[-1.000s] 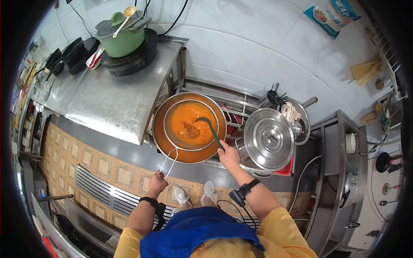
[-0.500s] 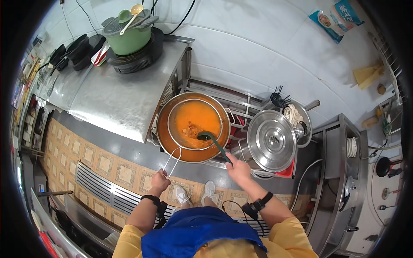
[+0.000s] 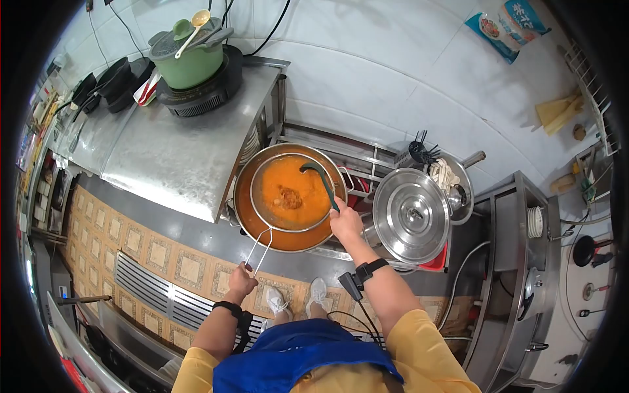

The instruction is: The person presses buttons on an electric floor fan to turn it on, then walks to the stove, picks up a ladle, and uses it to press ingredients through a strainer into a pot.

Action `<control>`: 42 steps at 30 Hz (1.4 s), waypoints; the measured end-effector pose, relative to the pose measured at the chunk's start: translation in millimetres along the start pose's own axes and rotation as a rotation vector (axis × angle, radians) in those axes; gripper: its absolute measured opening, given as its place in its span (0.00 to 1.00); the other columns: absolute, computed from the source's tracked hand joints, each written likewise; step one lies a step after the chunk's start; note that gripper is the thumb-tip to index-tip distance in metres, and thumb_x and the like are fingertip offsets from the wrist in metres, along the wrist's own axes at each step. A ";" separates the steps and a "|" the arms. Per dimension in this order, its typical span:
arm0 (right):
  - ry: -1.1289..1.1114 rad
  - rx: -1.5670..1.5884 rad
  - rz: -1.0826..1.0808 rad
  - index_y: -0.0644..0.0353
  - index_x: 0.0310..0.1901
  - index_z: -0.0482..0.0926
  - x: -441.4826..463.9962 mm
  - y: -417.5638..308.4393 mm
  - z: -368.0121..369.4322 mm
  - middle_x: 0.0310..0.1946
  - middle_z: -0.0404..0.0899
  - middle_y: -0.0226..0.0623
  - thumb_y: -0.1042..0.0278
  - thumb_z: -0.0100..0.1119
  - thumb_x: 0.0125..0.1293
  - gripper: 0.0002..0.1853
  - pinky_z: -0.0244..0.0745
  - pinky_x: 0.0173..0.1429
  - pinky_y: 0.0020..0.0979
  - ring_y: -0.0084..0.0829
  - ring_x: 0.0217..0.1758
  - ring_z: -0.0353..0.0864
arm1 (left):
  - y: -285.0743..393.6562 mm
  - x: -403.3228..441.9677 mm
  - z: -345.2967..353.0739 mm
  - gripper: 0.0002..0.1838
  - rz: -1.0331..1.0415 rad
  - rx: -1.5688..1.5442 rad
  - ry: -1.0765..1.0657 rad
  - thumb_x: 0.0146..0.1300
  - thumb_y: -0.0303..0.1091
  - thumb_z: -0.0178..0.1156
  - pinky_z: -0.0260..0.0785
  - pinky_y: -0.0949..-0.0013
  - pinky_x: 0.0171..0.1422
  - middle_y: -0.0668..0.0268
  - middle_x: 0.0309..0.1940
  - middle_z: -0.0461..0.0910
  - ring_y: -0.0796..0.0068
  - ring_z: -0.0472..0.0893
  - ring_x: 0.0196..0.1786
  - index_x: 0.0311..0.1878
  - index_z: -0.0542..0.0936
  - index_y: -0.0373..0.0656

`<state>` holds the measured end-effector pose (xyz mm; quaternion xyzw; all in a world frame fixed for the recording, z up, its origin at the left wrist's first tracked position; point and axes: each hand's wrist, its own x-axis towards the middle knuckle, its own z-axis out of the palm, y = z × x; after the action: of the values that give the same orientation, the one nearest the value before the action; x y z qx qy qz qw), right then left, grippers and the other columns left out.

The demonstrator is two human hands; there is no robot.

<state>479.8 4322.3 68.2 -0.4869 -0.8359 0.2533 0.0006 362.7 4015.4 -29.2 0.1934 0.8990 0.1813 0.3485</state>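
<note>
A large metal pot [image 3: 295, 249] of orange liquid stands in front of me. A round strainer [image 3: 303, 230] sits within its rim, with orange liquid and a reddish-brown clump [image 3: 287, 198] inside. My left hand [image 3: 242, 281] is closed on the strainer's long wire handle, to the lower left of the pot. My right hand [image 3: 346, 221] grips a dark green ladle [image 3: 325, 181] at the pot's right side. The ladle's head is over the upper right part of the strainer, partly in the liquid; its bowl is hard to make out.
A steel lid [image 3: 413, 213] lies right of the pot, near another pan [image 3: 463, 196] with utensils. Left is a steel counter [image 3: 180, 157] bearing a green pot [image 3: 190, 65] on a black cooker [image 3: 203, 95]. A steel shelf unit [image 3: 508, 229] stands at right.
My right hand has moved up and left with the ladle, its head shifting from beside the clump toward the strainer's far side. My left hand stays on the strainer handle.
</note>
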 end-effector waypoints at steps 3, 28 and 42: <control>-0.040 0.095 0.075 0.42 0.60 0.68 -12.7 9.5 13.8 0.40 0.79 0.49 0.57 0.49 0.61 0.23 0.72 0.49 0.44 0.46 0.45 0.78 | 2.3 -0.4 -1.6 0.24 -0.011 0.009 -0.007 0.35 0.31 0.67 0.70 0.57 0.47 0.52 0.33 0.79 0.51 0.79 0.42 0.40 0.72 0.45; -0.109 -0.083 -0.071 0.42 0.60 0.66 -38.2 23.2 0.0 0.33 0.81 0.45 0.58 0.48 0.61 0.23 0.73 0.43 0.46 0.46 0.38 0.80 | 6.3 -3.1 0.6 0.24 -0.040 -0.002 -0.030 0.36 0.30 0.67 0.70 0.58 0.48 0.52 0.33 0.79 0.52 0.79 0.43 0.41 0.72 0.45; -0.136 0.248 0.111 0.42 0.57 0.70 -38.7 17.2 19.2 0.41 0.79 0.42 0.58 0.49 0.60 0.21 0.72 0.49 0.42 0.43 0.45 0.78 | -24.9 19.3 20.3 0.26 0.151 -0.016 0.030 0.31 0.23 0.64 0.71 0.64 0.39 0.59 0.27 0.78 0.62 0.79 0.30 0.41 0.72 0.40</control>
<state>509.4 4289.5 53.6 -0.5102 -0.7684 0.3863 -0.0097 358.2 4007.0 -65.4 0.2548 0.8856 0.2172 0.3218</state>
